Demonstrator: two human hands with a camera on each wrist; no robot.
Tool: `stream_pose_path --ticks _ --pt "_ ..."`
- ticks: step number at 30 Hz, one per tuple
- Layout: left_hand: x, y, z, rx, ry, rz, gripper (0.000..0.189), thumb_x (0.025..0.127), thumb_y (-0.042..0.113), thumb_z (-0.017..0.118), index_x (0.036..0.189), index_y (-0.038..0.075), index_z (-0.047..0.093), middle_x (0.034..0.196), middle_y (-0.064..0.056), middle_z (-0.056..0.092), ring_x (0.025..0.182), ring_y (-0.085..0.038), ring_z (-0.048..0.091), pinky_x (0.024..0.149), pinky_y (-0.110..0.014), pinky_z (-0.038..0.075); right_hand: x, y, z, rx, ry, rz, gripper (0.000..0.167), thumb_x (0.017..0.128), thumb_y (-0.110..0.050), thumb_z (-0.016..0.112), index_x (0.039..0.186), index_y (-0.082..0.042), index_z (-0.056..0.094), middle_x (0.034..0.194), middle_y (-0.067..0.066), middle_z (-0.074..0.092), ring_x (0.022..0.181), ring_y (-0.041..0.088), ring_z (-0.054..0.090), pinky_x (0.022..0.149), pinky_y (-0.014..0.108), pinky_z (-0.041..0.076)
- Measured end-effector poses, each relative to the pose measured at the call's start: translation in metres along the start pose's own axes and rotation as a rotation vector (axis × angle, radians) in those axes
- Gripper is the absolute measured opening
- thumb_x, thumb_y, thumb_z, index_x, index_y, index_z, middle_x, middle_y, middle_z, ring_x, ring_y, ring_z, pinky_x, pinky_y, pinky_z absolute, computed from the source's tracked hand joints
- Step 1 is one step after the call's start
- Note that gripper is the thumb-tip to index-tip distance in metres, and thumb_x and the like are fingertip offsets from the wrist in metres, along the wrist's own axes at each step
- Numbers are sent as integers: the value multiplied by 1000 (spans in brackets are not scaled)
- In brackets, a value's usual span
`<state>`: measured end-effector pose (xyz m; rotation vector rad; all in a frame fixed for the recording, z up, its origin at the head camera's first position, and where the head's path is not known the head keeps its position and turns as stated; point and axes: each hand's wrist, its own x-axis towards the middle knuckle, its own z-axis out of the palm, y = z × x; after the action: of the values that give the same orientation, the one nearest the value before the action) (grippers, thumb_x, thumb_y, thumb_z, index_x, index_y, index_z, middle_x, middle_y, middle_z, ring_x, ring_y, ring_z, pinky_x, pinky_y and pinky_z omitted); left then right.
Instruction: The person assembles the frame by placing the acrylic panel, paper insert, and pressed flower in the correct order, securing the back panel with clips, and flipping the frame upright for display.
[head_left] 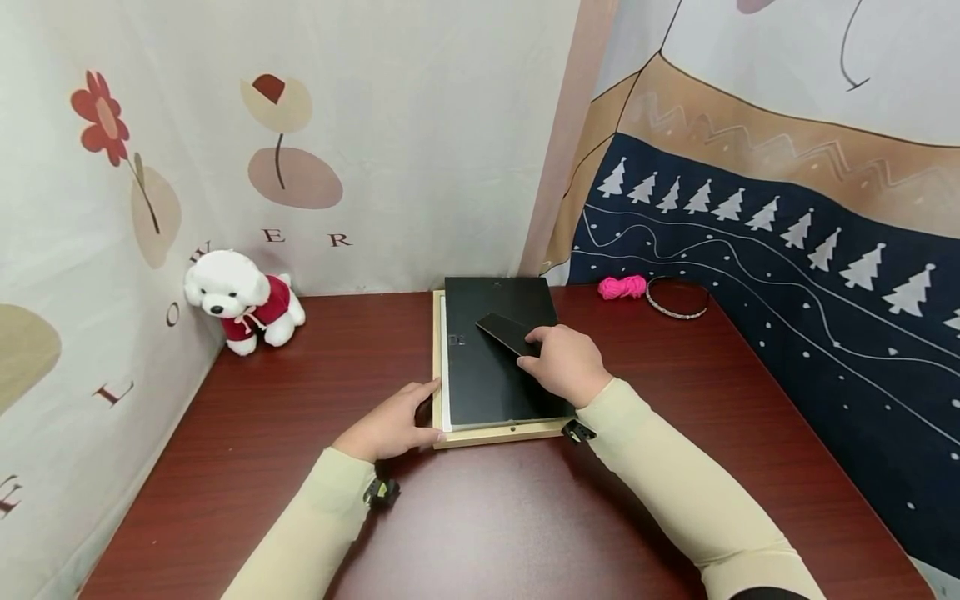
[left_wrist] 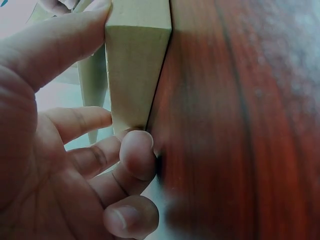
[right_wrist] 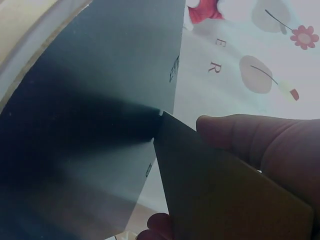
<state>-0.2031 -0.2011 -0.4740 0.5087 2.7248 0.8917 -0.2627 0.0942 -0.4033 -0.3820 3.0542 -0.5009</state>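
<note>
A pale wooden picture frame [head_left: 487,434] lies on the table with its back up. Its black backing board [head_left: 498,383] hides the far and right rims in the head view, and a white strip shows along its left edge. From the board a black stand leg [head_left: 504,332] sticks up at a slant. My right hand [head_left: 566,360] pinches that leg between thumb and fingers, seen close in the right wrist view, where the leg [right_wrist: 225,195] joins the board. My left hand [head_left: 393,423] touches the frame's near left corner, thumb and fingers spread along the wooden side [left_wrist: 135,75].
A white toy dog [head_left: 243,300] in a red top sits at the table's back left. Pink yarn [head_left: 622,287] and a thin hoop-like band [head_left: 678,315] lie at the back right. Printed cloth hangs behind and to the sides of the brown table [head_left: 480,533].
</note>
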Motion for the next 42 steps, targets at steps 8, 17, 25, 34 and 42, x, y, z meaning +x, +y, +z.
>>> stream_pose_path --ticks 8,17,25,34,42 --pt "0 -1 -1 -13 1 -13 95 87 29 86 163 2 35 155 -24 48 142 -36 50 117 -54 41 2 -6 2 -18 1 -13 43 95 -41 75 131 -18 75 127 11 75 113 31 70 88 50 59" --pt "-1 2 -2 -42 -10 -10 98 89 25 85 168 16 29 153 -22 49 135 -33 55 114 -52 45 3 -8 4 -50 -8 -18 42 95 -40 75 131 -17 75 126 11 76 110 30 71 84 48 60" --pt "-1 3 -3 -50 -21 1 98 90 24 84 169 17 26 153 -22 48 134 -31 55 112 -50 46 3 -9 4 -41 -12 -14 42 95 -40 75 131 -17 76 126 11 76 109 29 71 85 48 60" --pt "0 2 -2 -37 -24 -32 101 90 28 85 170 13 23 159 -23 44 139 -34 54 116 -53 44 3 -9 3 -26 -14 2 44 95 -41 74 132 -18 75 128 10 75 110 30 71 86 48 59" --pt "-1 3 -4 -26 -30 -27 99 91 27 84 169 11 25 159 -23 44 139 -36 53 116 -53 43 4 -12 3 -39 -14 -7 44 95 -41 75 132 -17 75 127 9 75 110 29 71 87 48 60"
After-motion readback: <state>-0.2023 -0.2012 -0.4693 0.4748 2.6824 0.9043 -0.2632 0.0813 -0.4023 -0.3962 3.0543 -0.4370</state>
